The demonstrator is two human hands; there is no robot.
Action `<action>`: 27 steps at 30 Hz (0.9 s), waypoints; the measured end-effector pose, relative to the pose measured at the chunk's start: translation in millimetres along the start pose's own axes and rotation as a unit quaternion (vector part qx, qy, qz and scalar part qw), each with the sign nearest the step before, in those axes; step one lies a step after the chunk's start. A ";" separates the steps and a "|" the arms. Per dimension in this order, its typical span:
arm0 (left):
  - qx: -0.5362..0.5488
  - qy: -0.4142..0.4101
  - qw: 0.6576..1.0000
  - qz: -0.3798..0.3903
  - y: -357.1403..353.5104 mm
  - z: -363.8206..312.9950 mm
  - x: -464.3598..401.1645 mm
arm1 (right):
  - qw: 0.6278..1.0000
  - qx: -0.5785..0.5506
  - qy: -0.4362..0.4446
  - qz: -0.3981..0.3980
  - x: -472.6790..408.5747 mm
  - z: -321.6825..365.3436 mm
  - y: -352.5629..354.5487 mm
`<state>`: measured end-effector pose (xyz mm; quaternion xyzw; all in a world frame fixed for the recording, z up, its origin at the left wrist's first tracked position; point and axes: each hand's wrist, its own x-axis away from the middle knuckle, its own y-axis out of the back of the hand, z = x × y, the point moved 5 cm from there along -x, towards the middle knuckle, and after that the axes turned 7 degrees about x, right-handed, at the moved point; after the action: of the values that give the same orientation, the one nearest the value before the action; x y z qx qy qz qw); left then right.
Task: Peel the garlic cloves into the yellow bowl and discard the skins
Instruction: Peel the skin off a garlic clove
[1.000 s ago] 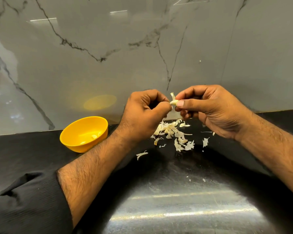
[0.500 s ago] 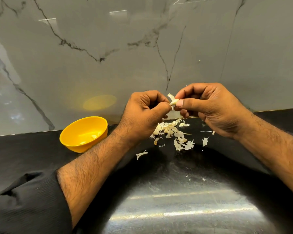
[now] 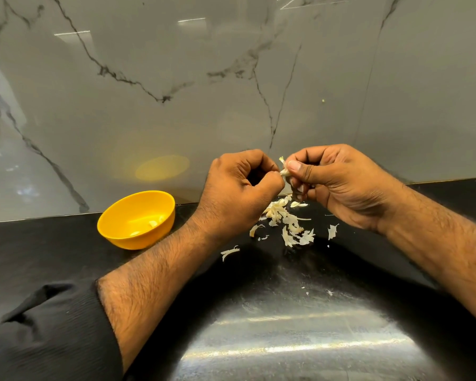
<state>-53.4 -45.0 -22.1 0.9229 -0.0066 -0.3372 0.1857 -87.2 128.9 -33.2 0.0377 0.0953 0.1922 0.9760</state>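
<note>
The yellow bowl (image 3: 136, 219) sits far left on the black bench (image 3: 52, 243), close to the marble wall (image 3: 231, 78), with a few peeled cloves (image 3: 153, 223) in the bottom. There's plenty of open bench near me, and the skins (image 3: 289, 224) lie piled right under my hands. My left hand (image 3: 242, 188) and right hand (image 3: 338, 180) both pinch one small pale garlic clove (image 3: 284, 169) between them, above the pile, with a papery bit sticking up.
</note>
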 end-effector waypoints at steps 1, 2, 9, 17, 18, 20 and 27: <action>-0.013 -0.006 1.000 -0.003 0.4 -1.5 0.3 | 1.000 -0.001 -0.006 0.003 -0.2 -0.7 -0.2; -0.028 -0.013 0.999 -0.007 0.6 -2.9 0.5 | 1.000 0.000 -0.008 0.004 -0.2 -0.8 -0.3; -0.033 -0.044 0.998 0.023 -3.6 -11.2 2.2 | 1.000 -0.011 -0.001 -0.006 0.2 0.3 -0.3; -0.022 -0.003 1.000 -0.010 1.3 1.5 0.1 | 0.999 0.021 0.034 0.008 1.7 3.3 -5.2; -0.019 -0.005 1.000 -0.012 2.0 1.1 -0.7 | 0.999 0.021 0.035 -0.008 1.3 3.7 -2.9; -0.010 -0.008 1.000 -0.024 7.0 2.7 -3.8 | 0.999 0.011 0.026 -0.026 0.5 3.7 3.0; -0.020 -0.023 0.999 -0.031 10.6 3.5 -3.6 | 1.000 0.026 0.016 0.006 1.3 2.8 1.0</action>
<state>-57.2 -55.5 -18.7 0.9108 0.0243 -0.3640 0.1935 -85.9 130.2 -30.6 0.0607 0.1155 0.1960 0.9719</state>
